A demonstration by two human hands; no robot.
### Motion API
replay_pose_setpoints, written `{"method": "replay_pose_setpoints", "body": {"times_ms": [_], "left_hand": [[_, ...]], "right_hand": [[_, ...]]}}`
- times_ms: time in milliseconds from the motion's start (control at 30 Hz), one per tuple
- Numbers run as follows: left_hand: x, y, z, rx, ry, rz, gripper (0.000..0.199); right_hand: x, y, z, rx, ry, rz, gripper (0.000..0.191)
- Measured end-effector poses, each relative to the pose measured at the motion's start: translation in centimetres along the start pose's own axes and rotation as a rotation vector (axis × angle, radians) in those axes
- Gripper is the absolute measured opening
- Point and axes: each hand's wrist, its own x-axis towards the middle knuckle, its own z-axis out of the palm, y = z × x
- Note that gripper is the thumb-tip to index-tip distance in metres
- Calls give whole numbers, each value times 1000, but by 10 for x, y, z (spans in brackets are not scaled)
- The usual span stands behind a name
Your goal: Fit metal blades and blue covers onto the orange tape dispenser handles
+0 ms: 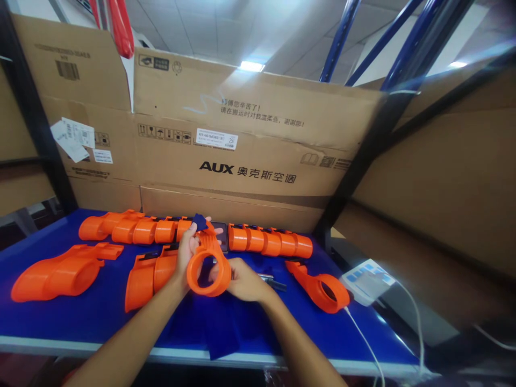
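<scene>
Brown cardboard panel backing blue tabletop; left hand gripping upper end of orange ring-ended plastic piece, right hand clasping it lower.

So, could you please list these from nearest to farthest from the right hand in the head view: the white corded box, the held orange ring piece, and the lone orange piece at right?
From the right hand:
1. Held orange ring piece, immediately to its left.
2. Lone orange piece, to the right.
3. White corded box, farther right, past that piece.
</scene>
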Motion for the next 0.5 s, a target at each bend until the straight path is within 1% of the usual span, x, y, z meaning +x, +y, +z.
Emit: {"method": "replay_pose_setpoints", "body": {"times_ms": [67, 100, 200, 300, 433, 500], "left_hand": [[1, -1, -2, 3, -5, 32, 59], [1, -3, -3, 17, 1, 50, 59], [3, -7, -4, 87, 22, 71, 61], [4, -13, -2, 141, 22, 68, 60], [4, -20, 0, 180, 21, 77, 51], [4, -23, 0, 220, 16, 63, 47]], "right_hand": [[0, 4, -7, 45, 76, 15, 27], [0, 6, -12, 60, 139, 21, 27], [1, 10, -25, 118, 392, 24, 28], [0, 13, -36, 220, 604, 30, 50], [-2, 15, -42, 301, 754, 33, 76], [-1, 15, -42, 326, 774, 28, 79]]}}
